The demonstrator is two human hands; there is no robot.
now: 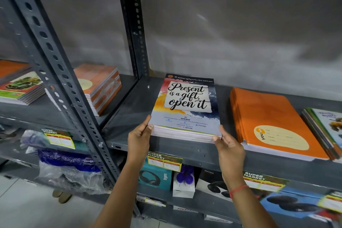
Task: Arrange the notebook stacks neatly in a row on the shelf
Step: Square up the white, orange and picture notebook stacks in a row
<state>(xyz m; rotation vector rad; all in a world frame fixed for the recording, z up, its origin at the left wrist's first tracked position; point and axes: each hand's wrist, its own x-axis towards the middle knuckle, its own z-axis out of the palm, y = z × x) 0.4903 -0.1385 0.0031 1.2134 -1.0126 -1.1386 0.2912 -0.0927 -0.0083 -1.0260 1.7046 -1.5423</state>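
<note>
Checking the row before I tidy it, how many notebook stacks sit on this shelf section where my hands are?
3: the "Present is a gift" stack in hand, the orange stack to its right, a green-edged stack cut off by the frame.

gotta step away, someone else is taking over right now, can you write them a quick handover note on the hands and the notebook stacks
Left hand: gripping the near left corner of the "Present is a gift" stack.
Right hand: gripping its near right corner.
That stack lies on the shelf, its front edge overhanging slightly.
Orange stack lies to its right with a gap between; green-edged stack is beyond that, at the frame edge.
Done: three stacks lie side by side.
Left: probably push the held stack back, square it and even the gaps.
</note>
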